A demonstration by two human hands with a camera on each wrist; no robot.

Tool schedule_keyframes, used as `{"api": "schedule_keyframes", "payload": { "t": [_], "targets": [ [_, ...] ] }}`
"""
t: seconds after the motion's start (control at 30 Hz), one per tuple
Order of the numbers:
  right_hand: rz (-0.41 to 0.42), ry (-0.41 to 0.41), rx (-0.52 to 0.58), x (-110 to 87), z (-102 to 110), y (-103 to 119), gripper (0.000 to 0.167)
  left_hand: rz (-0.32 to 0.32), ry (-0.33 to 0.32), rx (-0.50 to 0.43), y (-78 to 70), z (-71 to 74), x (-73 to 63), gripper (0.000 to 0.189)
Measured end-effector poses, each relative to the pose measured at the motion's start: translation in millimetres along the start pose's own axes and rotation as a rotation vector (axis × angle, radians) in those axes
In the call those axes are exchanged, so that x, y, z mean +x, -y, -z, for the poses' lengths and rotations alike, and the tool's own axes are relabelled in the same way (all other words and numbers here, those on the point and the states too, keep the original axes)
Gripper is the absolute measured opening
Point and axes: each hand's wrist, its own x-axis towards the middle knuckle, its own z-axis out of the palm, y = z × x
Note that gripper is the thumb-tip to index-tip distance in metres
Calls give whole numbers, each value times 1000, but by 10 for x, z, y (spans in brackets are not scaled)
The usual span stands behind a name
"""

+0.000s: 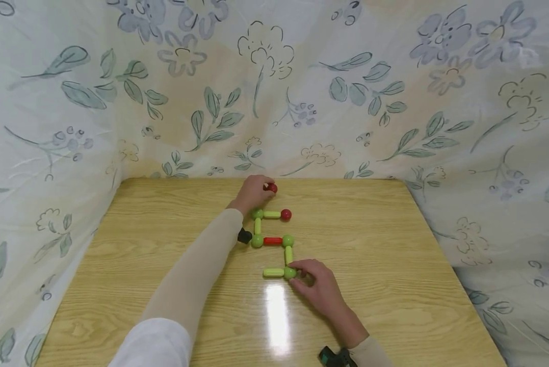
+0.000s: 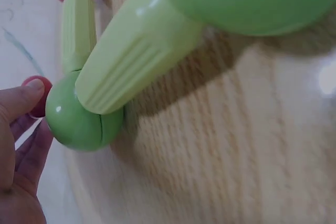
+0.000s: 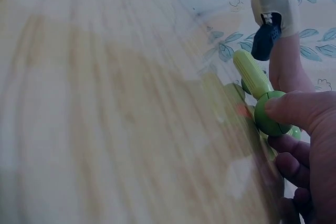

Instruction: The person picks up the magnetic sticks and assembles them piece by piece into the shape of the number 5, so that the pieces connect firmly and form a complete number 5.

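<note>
A figure built of balls and rods lies on the wooden table in an S-like shape. Its rods are light green, such as the near-end rod (image 1: pixel 273 272), except for a red rod (image 1: pixel 272 240) in the middle. A red ball (image 1: pixel 286 214) caps its far arm. Beyond the far green ball (image 2: pixel 79 111), my left hand (image 1: pixel 251 192) pinches another red ball (image 1: pixel 273 188) between thumb and fingers. At the near corner, my right hand (image 1: pixel 320 286) pinches a green ball (image 3: pixel 270 113) that joins two light-green rods.
The wooden table (image 1: pixel 370 229) is backed and flanked by a floral-patterned cloth (image 1: pixel 274 92). Dark wrist cameras sit at the left wrist (image 1: pixel 244 235) and the right wrist (image 1: pixel 336 357). A bright reflection lies on the near tabletop.
</note>
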Motion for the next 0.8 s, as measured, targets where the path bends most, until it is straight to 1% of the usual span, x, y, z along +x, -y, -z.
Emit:
{"api": "schedule_keyframes", "payload": {
  "t": [0.07, 0.17, 0.27, 0.47, 0.57, 0.67, 0.8],
  "targets": [
    [-1, -1, 4, -1, 0, 0, 43, -8, -18, -21, 15, 15, -48, 41],
    [2, -1, 4, -2, -4, -4, 43, -41, -53, -51, 15, 50, -133, 41],
    [5, -1, 2, -3, -8, -9, 43, -67, -80, -102, 5, 98, -234, 40],
    [13, -3, -3, 3, -15, -9, 43, -53, -93, -225, 40, 219, -462, 38],
    [15, -3, -3, 8, -20, -5, 43, -47, -107, -241, 82, 269, -569, 36],
    [17, -6, -6, 3, -26, -14, 43, -49, -108, -231, 95, 321, -680, 37],
    [21, -8, -9, -1, -27, -32, 43, -81, -105, -216, 77, 398, -819, 37]
  ]
}}
